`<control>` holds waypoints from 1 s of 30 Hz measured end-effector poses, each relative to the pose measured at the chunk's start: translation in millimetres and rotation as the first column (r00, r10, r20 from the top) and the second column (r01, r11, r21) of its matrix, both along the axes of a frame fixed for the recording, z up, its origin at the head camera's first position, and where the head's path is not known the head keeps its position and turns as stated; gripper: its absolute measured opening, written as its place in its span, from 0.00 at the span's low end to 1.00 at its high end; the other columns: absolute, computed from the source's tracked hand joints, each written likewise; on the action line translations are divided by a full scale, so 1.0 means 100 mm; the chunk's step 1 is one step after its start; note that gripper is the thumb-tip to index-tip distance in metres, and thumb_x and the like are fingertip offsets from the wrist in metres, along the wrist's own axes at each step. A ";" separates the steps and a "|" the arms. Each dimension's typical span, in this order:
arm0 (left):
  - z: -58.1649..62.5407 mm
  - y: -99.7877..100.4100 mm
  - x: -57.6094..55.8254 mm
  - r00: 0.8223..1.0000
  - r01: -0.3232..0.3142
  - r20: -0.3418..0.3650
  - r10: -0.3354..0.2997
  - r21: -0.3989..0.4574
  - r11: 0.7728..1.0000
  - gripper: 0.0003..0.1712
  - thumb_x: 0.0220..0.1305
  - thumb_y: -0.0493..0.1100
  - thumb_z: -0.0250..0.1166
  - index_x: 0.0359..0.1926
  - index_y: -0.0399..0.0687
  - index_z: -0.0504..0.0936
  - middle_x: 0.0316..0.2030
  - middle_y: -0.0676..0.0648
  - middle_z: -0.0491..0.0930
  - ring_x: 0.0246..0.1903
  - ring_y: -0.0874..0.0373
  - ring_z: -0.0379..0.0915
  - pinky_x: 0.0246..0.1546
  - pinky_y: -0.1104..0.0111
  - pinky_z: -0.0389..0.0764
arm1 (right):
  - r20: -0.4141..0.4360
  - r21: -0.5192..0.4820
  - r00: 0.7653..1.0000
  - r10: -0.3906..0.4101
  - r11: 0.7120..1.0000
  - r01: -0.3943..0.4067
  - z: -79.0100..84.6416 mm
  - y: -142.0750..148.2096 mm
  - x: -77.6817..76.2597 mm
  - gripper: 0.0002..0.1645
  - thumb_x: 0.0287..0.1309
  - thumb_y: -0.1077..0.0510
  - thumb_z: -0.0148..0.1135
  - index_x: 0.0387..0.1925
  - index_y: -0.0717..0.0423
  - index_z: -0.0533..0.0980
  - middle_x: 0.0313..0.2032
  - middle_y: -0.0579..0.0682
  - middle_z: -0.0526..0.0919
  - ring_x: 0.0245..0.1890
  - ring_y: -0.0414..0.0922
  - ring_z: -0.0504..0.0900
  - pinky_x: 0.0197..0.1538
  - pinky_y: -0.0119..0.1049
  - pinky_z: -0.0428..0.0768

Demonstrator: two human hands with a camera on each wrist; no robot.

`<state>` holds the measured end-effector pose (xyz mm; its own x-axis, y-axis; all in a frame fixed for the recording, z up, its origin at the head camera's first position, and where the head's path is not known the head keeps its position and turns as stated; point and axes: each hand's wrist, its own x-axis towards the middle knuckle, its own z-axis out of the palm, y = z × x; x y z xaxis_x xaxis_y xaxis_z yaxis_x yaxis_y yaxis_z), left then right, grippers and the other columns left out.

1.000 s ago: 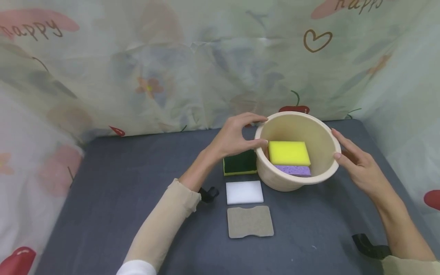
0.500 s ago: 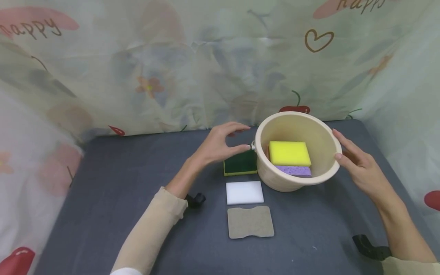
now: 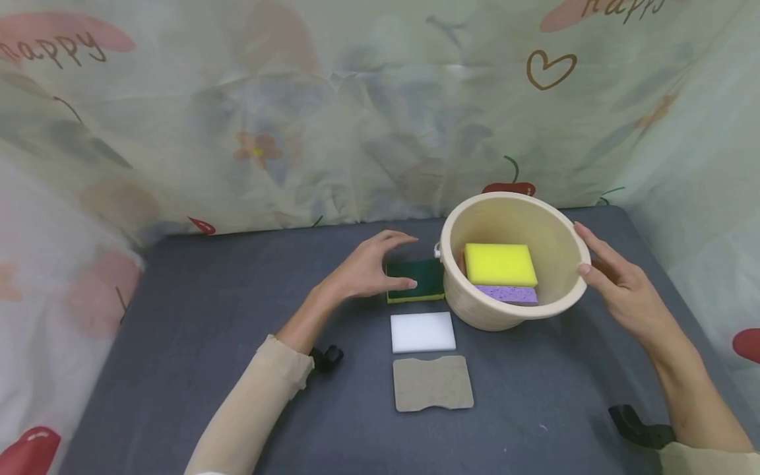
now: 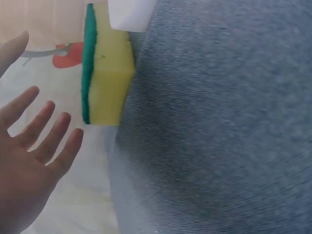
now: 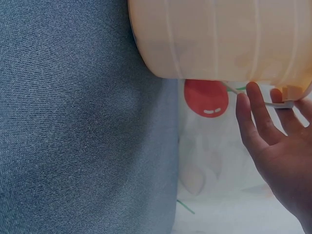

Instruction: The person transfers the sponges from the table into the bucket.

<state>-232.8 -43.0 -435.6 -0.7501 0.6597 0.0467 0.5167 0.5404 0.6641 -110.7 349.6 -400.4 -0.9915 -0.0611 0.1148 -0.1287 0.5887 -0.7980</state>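
Note:
A cream bucket (image 3: pixel 481 307) stands at the right of the table, holding a yellow sponge (image 3: pixel 500 264) and a purple speckled sponge (image 3: pixel 507 294). A sliver of something orange-brown shows beside them, mostly hidden. My right hand (image 3: pixel 629 297) touches the bucket's right rim with thumb and fingertips, its fingers fairly straight in the right wrist view. Left of the bucket, a green-and-yellow scouring sponge (image 3: pixel 424 277) lies on the table. My left hand (image 3: pixel 365 267) hovers over its left end, thumb and fingers spread, holding nothing.
In front of the scouring sponge lie a white sponge block (image 3: pixel 423 332) and a grey pad (image 3: pixel 433 384) with notched edges. A patterned curtain (image 3: pixel 350 132) hangs behind the dark table (image 3: pixel 196 316). Black wrist mounts (image 3: pixel 328 357) are strapped to both arms.
The left hand has let go of the bucket's left rim and moved left and nearer, over the scouring sponge. The right hand and the bucket have stayed in place.

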 end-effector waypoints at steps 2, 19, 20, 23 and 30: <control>-0.03 -0.01 0.00 1.000 0.010 0.020 -0.010 -0.002 1.000 0.43 0.56 0.59 0.73 0.70 0.58 0.70 0.68 0.49 0.65 0.67 0.51 0.63 0.62 0.52 0.69 | 0.002 0.000 1.000 -0.001 1.000 0.001 0.00 0.00 0.00 0.39 0.73 0.58 0.54 0.77 0.33 0.53 0.75 0.41 0.57 0.58 0.21 0.66 0.49 0.12 0.67; -0.21 -0.08 0.01 0.990 0.044 0.134 -0.041 -0.021 0.999 0.48 0.51 0.55 0.78 0.72 0.51 0.68 0.66 0.47 0.69 0.58 0.56 0.69 0.55 0.61 0.74 | 0.002 0.011 1.000 -0.004 1.000 0.004 0.01 0.00 -0.03 0.39 0.73 0.57 0.55 0.77 0.31 0.52 0.75 0.41 0.56 0.60 0.23 0.65 0.49 0.12 0.67; -0.22 -0.08 0.01 0.989 0.043 0.141 -0.039 -0.025 0.999 0.49 0.51 0.55 0.78 0.72 0.51 0.68 0.66 0.47 0.69 0.58 0.55 0.69 0.55 0.60 0.74 | 0.002 0.012 1.000 -0.005 1.000 0.005 0.01 0.00 -0.03 0.39 0.73 0.57 0.55 0.77 0.31 0.52 0.75 0.41 0.56 0.59 0.22 0.66 0.49 0.12 0.67; -0.25 -0.08 0.00 0.987 0.040 0.160 -0.032 -0.047 0.998 0.50 0.51 0.55 0.78 0.73 0.52 0.67 0.66 0.46 0.69 0.57 0.55 0.69 0.55 0.60 0.74 | -0.001 0.015 1.000 -0.007 1.000 0.007 0.01 0.00 -0.03 0.39 0.72 0.57 0.55 0.77 0.31 0.53 0.75 0.41 0.57 0.59 0.22 0.66 0.49 0.12 0.67; -0.31 -0.04 0.01 0.986 0.062 0.162 -0.047 -0.090 0.994 0.51 0.51 0.56 0.78 0.73 0.52 0.66 0.66 0.46 0.70 0.55 0.55 0.70 0.53 0.60 0.74 | -0.015 0.008 1.000 -0.001 1.000 0.002 0.00 0.00 0.00 0.39 0.72 0.58 0.55 0.77 0.33 0.53 0.75 0.39 0.57 0.61 0.23 0.64 0.50 0.12 0.66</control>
